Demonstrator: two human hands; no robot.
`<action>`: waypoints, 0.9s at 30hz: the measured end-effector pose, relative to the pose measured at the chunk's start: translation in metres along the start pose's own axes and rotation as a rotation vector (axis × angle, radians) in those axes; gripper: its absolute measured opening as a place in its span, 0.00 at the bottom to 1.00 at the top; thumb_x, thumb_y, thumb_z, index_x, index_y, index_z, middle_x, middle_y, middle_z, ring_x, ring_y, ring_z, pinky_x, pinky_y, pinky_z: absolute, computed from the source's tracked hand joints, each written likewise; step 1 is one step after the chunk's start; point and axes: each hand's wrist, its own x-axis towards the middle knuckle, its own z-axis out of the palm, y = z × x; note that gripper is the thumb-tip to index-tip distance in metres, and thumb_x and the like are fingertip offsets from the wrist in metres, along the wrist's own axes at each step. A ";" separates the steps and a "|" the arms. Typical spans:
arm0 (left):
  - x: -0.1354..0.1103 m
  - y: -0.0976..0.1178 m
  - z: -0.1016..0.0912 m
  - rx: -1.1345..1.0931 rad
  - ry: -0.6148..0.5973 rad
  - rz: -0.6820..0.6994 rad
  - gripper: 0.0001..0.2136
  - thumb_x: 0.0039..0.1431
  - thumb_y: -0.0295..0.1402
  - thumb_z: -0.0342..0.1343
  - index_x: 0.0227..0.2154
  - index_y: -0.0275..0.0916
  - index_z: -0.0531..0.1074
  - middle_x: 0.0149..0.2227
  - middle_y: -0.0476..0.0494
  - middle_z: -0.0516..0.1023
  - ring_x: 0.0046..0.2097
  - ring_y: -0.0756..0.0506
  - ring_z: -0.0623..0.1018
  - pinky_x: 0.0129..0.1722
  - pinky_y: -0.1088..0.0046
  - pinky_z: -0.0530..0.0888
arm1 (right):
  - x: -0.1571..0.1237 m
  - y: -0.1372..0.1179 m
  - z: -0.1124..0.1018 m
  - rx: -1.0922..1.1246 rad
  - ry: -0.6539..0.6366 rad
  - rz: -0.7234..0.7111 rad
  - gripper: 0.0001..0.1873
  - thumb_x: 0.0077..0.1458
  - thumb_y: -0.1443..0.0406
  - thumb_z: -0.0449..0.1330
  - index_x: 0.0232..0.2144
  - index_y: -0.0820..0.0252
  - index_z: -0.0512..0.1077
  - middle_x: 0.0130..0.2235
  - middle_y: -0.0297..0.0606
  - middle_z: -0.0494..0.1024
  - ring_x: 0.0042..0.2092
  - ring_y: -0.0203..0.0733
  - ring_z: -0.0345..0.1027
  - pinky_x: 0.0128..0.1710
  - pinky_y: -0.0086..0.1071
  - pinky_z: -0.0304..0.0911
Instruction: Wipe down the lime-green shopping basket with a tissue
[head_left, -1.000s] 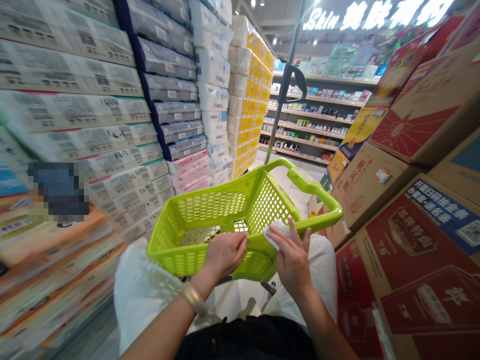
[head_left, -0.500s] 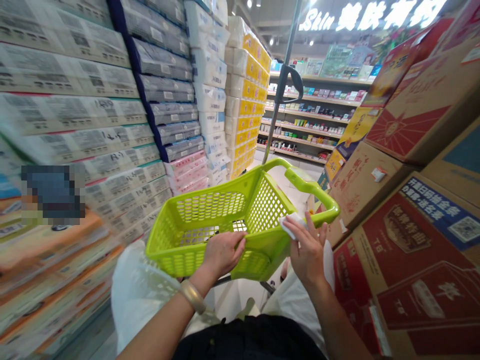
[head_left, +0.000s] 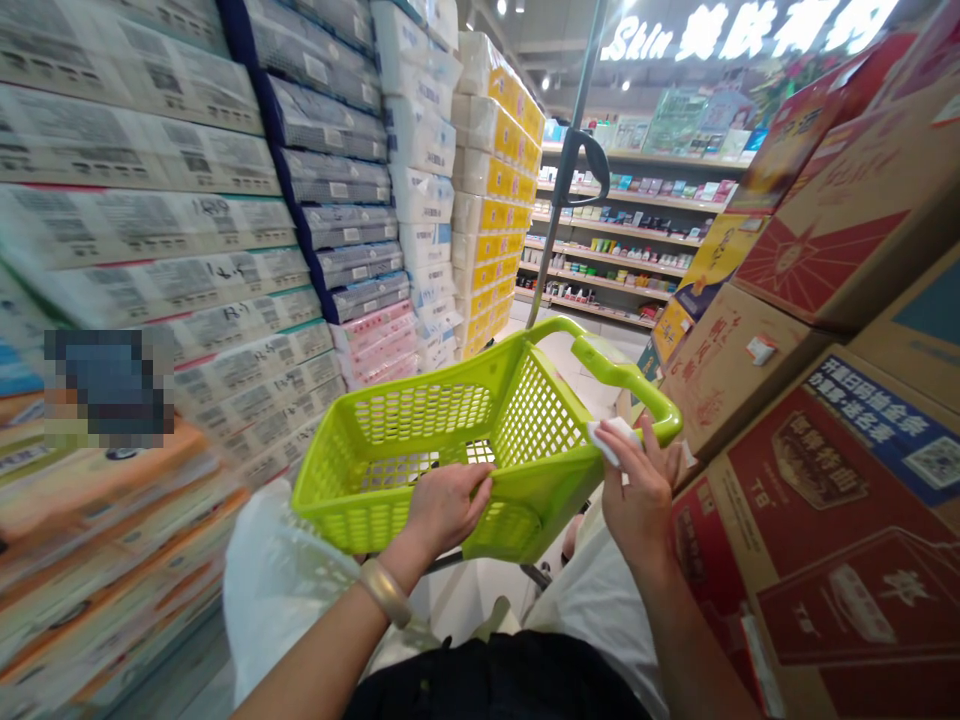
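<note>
A lime-green plastic shopping basket (head_left: 420, 420) rests tilted on my lap. My left hand (head_left: 446, 505), with a bangle at the wrist, grips the basket's near rim, fingers curled over the edge. My right hand (head_left: 637, 490) presses a small white cloth (head_left: 611, 438) against the basket's right rim, just below its green handle (head_left: 622, 370). The fingers lie closed over the cloth. Nothing lies inside the basket.
Stacked tissue and paper packs (head_left: 225, 250) wall the left side. Red and brown cartons (head_left: 825, 400) are piled close on the right. A grey pole with a black handle (head_left: 574, 160) rises behind the basket. Shelves of goods (head_left: 637, 250) stand at the aisle's far end.
My right hand with the white cloth has slid along the basket's rim to the right and farther away, towards the handle. The left hand has kept its grip.
</note>
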 end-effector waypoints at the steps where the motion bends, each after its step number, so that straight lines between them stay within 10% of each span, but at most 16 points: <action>1: 0.000 0.000 0.000 -0.002 0.002 -0.001 0.15 0.65 0.38 0.44 0.47 0.48 0.74 0.41 0.46 0.82 0.41 0.43 0.79 0.39 0.69 0.70 | 0.000 0.001 0.000 -0.008 0.015 0.009 0.20 0.58 0.73 0.49 0.47 0.55 0.75 0.50 0.38 0.79 0.66 0.51 0.54 0.66 0.59 0.32; 7: 0.000 0.000 0.001 -0.024 0.010 -0.009 0.15 0.65 0.38 0.44 0.46 0.48 0.75 0.39 0.46 0.82 0.40 0.44 0.78 0.40 0.69 0.70 | -0.011 -0.008 0.006 0.060 -0.161 -0.170 0.24 0.55 0.75 0.49 0.49 0.51 0.74 0.52 0.32 0.79 0.67 0.47 0.51 0.68 0.56 0.27; 13: 0.000 0.000 0.001 -0.015 0.010 -0.013 0.15 0.65 0.38 0.44 0.46 0.49 0.75 0.39 0.46 0.82 0.40 0.44 0.78 0.39 0.70 0.70 | 0.005 0.008 0.000 0.000 0.065 -0.001 0.18 0.58 0.72 0.50 0.45 0.55 0.75 0.49 0.38 0.80 0.66 0.50 0.54 0.66 0.57 0.35; 19: 0.003 0.001 0.000 0.001 -0.001 -0.021 0.15 0.65 0.39 0.44 0.46 0.49 0.75 0.40 0.46 0.82 0.41 0.43 0.79 0.39 0.70 0.70 | -0.004 -0.007 0.006 0.067 -0.161 -0.159 0.22 0.57 0.75 0.49 0.47 0.51 0.74 0.51 0.31 0.79 0.66 0.49 0.54 0.67 0.56 0.26; 27: 0.006 -0.001 -0.001 0.005 -0.015 -0.019 0.16 0.65 0.42 0.43 0.45 0.49 0.75 0.40 0.47 0.82 0.42 0.43 0.79 0.37 0.70 0.69 | 0.007 0.007 0.001 0.006 -0.020 -0.072 0.19 0.58 0.72 0.50 0.46 0.54 0.75 0.50 0.37 0.80 0.66 0.50 0.55 0.66 0.57 0.33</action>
